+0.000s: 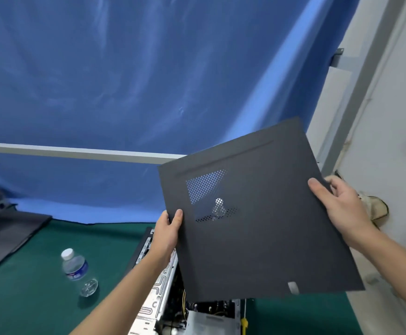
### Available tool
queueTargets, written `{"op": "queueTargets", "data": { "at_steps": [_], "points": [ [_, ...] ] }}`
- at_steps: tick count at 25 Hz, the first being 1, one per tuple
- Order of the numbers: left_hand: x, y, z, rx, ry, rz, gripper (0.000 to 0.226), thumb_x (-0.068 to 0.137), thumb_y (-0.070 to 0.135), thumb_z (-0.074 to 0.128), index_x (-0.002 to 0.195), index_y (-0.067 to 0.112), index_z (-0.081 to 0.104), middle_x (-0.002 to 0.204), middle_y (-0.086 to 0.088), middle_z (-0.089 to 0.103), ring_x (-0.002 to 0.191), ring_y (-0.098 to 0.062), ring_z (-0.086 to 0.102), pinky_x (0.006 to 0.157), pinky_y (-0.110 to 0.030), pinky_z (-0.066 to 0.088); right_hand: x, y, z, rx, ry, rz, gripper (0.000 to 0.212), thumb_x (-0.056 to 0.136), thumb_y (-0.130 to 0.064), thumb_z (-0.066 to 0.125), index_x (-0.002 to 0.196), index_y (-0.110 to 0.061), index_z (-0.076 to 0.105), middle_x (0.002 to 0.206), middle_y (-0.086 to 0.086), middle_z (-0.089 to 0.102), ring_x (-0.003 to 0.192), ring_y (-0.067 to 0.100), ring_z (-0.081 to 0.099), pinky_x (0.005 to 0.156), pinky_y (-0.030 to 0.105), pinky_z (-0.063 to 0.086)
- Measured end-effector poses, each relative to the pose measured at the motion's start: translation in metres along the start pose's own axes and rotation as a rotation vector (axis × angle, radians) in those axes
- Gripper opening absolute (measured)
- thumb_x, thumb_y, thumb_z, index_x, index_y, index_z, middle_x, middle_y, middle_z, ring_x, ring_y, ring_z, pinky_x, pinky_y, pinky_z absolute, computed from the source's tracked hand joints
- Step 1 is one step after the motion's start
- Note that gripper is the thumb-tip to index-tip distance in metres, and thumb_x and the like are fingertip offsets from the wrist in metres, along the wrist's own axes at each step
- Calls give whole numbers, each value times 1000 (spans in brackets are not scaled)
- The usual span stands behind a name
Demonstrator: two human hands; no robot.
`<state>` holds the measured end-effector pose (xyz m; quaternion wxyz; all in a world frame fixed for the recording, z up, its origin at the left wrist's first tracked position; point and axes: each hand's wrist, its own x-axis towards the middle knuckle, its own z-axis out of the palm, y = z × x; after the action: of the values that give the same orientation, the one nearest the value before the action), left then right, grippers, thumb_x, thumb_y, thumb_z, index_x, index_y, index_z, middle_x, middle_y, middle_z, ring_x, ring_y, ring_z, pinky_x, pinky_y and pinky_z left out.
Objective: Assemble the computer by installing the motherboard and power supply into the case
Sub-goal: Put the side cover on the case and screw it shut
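Observation:
I hold a dark grey side panel [257,238] with a perforated vent in the air, tilted, above the open computer case [158,293]. My left hand [167,234] grips the panel's left edge, thumb on the front face. My right hand [337,204] grips its right edge, thumb on top. The case lies on the green table below, mostly hidden by the panel; its metal frame, some cables and a silver box inside show at the bottom. I cannot make out the motherboard or the power supply for certain.
A clear water bottle [77,272] lies on the green table [28,298] left of the case. Another dark panel [6,235] rests at the far left. A yellow-handled tool [244,322] sits right of the case. Blue cloth hangs behind; a white wall stands right.

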<state>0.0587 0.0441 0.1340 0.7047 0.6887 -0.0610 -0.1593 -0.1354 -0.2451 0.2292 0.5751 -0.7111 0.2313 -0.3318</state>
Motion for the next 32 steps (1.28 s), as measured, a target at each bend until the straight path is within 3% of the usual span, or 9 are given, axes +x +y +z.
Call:
{"op": "queueTargets", "data": {
  "at_steps": [3,5,8,11,13,18,24,29,32],
  "points": [
    [8,-2,-17,68,7,21,17,100,31,57,105,16,63,100,1,74,90,-17,68,72,-32,53,-22,29,13,45,83,20,4,96,-27,61,100,-26,60,96,3,75,83,22,72,78,45,57],
    [13,1,-21,91,7,14,17,99,31,59,103,14,60,98,-3,72,85,-18,67,67,-31,50,-34,44,19,72,104,30,15,98,-21,59,107,-34,58,96,-1,75,83,20,72,78,45,56],
    [16,2,-21,116,16,-4,19,98,29,61,105,12,55,99,-9,71,81,-22,68,71,-35,54,-39,63,22,102,90,57,26,99,-18,57,111,-40,60,103,-9,74,93,14,72,82,40,57],
    [14,4,-23,127,10,-26,16,100,25,58,107,11,54,103,-13,71,80,-24,68,76,-39,54,-32,79,21,100,38,90,39,100,-19,56,137,-32,53,131,-10,64,124,12,58,105,41,48],
    [15,9,-25,91,-33,-46,13,102,16,52,113,9,54,108,-16,71,85,-28,68,84,-45,54,-29,87,19,99,14,106,47,100,-19,55,146,-26,46,141,-8,55,131,11,50,112,44,40],
    [17,24,-11,90,-176,-78,28,100,-1,47,117,16,62,108,-11,73,94,-32,69,91,-46,53,-22,115,-8,64,93,186,49,99,-21,58,146,-24,46,143,-5,53,128,8,49,113,40,38],
    [5,6,3,174,-112,-72,28,96,-7,52,109,14,65,85,-1,76,70,-15,71,65,-26,56,-24,147,-19,141,97,394,43,96,-17,62,138,-17,55,122,-2,66,104,11,64,99,36,48],
    [4,-28,-10,322,-120,-180,39,87,-5,68,123,8,61,101,-14,73,85,-26,70,79,-37,57,-43,167,-6,65,98,468,41,97,-17,61,138,-17,55,110,-3,69,91,7,64,82,27,49],
    [6,-52,-25,437,-163,-211,46,81,1,78,122,11,62,92,-6,76,75,-17,72,65,-28,56,-56,181,9,30,69,531,42,98,-19,60,139,-20,54,106,0,71,92,17,68,82,33,53]
  ]
}}
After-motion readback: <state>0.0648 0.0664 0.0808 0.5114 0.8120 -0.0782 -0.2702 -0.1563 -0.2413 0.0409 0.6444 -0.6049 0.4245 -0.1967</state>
